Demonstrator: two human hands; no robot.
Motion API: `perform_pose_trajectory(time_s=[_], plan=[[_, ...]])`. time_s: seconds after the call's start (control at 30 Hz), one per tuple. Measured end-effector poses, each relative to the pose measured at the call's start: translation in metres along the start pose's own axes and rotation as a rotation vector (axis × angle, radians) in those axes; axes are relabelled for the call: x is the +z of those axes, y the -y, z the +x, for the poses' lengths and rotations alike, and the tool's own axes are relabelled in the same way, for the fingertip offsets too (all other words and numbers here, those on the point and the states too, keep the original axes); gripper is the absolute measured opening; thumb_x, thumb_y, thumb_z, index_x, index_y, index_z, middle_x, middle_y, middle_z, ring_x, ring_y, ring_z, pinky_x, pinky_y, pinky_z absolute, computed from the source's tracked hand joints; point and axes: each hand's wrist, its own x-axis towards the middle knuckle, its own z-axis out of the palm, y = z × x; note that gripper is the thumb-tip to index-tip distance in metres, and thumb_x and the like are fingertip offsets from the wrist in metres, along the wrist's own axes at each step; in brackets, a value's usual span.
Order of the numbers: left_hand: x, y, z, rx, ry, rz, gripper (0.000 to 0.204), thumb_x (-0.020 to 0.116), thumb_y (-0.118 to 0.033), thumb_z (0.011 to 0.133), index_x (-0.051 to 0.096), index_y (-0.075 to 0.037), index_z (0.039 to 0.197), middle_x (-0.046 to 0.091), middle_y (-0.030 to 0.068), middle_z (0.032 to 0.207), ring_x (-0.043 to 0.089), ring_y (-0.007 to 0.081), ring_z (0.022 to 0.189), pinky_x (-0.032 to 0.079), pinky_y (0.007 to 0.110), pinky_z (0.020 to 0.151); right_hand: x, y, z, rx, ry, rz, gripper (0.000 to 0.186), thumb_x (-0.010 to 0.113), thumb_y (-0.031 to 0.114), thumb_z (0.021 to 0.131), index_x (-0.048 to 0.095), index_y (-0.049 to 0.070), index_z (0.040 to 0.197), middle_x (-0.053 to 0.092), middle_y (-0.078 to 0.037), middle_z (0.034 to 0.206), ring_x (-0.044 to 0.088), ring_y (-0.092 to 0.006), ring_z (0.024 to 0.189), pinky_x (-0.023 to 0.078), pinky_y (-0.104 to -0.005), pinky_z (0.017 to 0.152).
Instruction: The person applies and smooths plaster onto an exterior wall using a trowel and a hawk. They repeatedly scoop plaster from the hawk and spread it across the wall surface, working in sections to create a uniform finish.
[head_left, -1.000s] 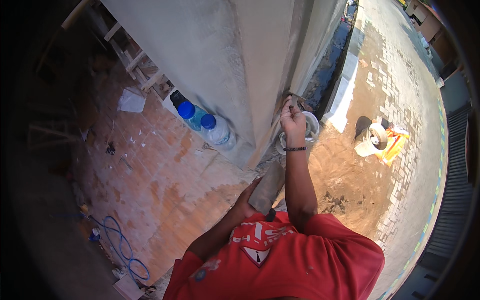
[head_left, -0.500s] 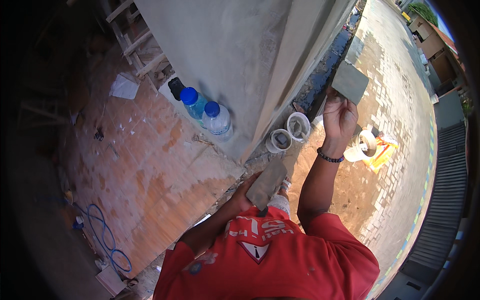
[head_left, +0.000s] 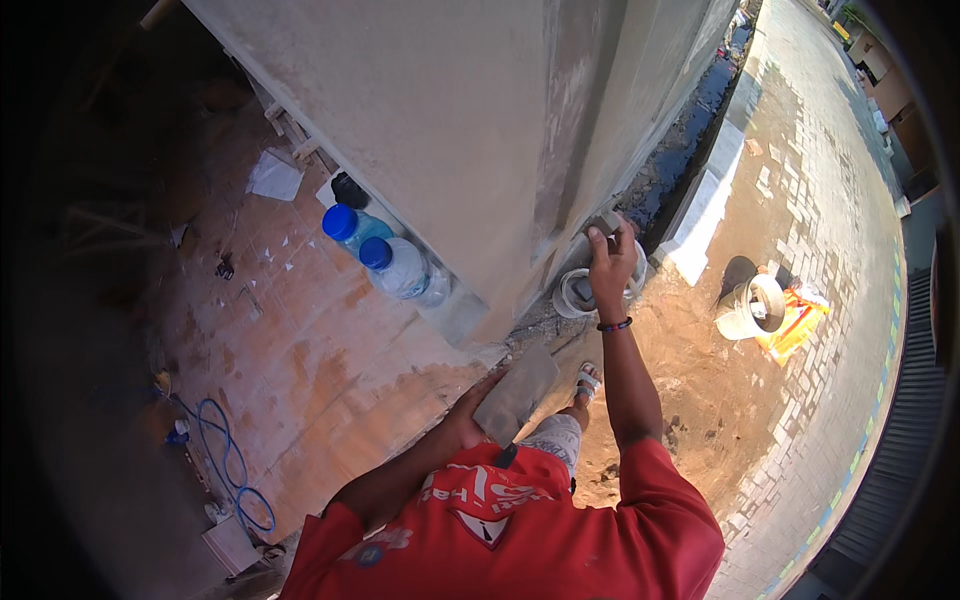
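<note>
My right hand (head_left: 612, 262) grips a flat grey scraper plate (head_left: 598, 222) at the lower part of the plastered wall (head_left: 410, 90), by its right-hand edge, just above two white pails (head_left: 572, 295) with grey material in them. My left hand (head_left: 470, 410), low in front of my red shirt, holds a rectangular grey board or plate (head_left: 522, 390). Two plastic bottles with blue caps (head_left: 405, 270) stand at the wall's base to the left, beside a small black object (head_left: 348, 190).
A drainage channel (head_left: 690, 135) with a pale kerb runs along the right. Beyond lie a pail (head_left: 750, 310), an orange sack (head_left: 785, 340) and paving (head_left: 840, 300). On the left are a tiled floor (head_left: 320, 400), paper, timber and a coiled blue hose (head_left: 240, 480). My sandalled foot (head_left: 586, 385) shows below.
My right hand swung out to the right, showing the scraper's face, and is now back left and lower, at the wall. My left hand stays low with the board.
</note>
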Motion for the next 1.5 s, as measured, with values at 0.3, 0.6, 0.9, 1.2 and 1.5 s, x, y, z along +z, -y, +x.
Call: perform_pose_trajectory(time_s=[0.3,0.6,0.9,1.2,1.5], plan=[[-0.019,0.018,0.019,0.009,0.050,-0.074,0.037,0.044,-0.030,0.098,0.049,-0.013,0.131,0.059,0.0072,0.120,0.059,0.0203,0.107,0.049,0.038,0.090,0.029,-0.064,0.031,-0.147,-0.085,-0.268,0.034,0.065,0.014,0.086,0.055,-0.007,0.112,0.063,-0.018,0.097,0.062,-0.0233,0.084,0.049,-0.0329,0.073],[0.000,0.016,0.033,0.131,0.102,-0.075,0.039,0.043,-0.026,0.098,0.045,-0.014,0.136,0.055,0.0086,0.127,0.056,0.0228,0.112,0.048,0.040,0.093,0.010,-0.015,0.054,-0.005,-0.067,0.181,0.031,0.065,0.011,0.085,0.057,-0.005,0.110,0.064,-0.017,0.099,0.062,-0.0283,0.080,0.048,-0.0365,0.073],[0.016,0.024,0.042,0.167,0.134,-0.067,0.050,0.039,-0.037,0.099,0.041,-0.003,0.135,0.056,0.0146,0.123,0.058,0.0265,0.109,0.049,0.038,0.089,-0.002,-0.036,0.107,-0.016,-0.129,-0.212,0.034,0.066,0.012,0.086,0.056,-0.004,0.114,0.062,-0.011,0.099,0.060,-0.0197,0.082,0.048,-0.0313,0.073],[0.034,0.007,0.033,0.224,0.162,0.022,0.047,0.041,-0.035,0.098,0.042,-0.005,0.135,0.057,0.0141,0.122,0.059,0.0255,0.107,0.049,0.038,0.089,0.013,-0.007,0.120,-0.163,-0.013,-0.175,0.031,0.066,0.013,0.085,0.058,-0.003,0.110,0.063,-0.011,0.094,0.059,-0.0156,0.080,0.047,-0.0275,0.070],[0.029,0.010,0.020,0.228,0.216,0.029,0.045,0.044,-0.031,0.098,0.041,-0.007,0.136,0.055,0.0120,0.125,0.059,0.0247,0.108,0.050,0.039,0.089,0.030,0.053,0.108,-0.412,0.048,-0.116,0.034,0.067,0.010,0.082,0.057,-0.003,0.112,0.061,-0.016,0.096,0.060,-0.0286,0.087,0.045,-0.0353,0.080]])
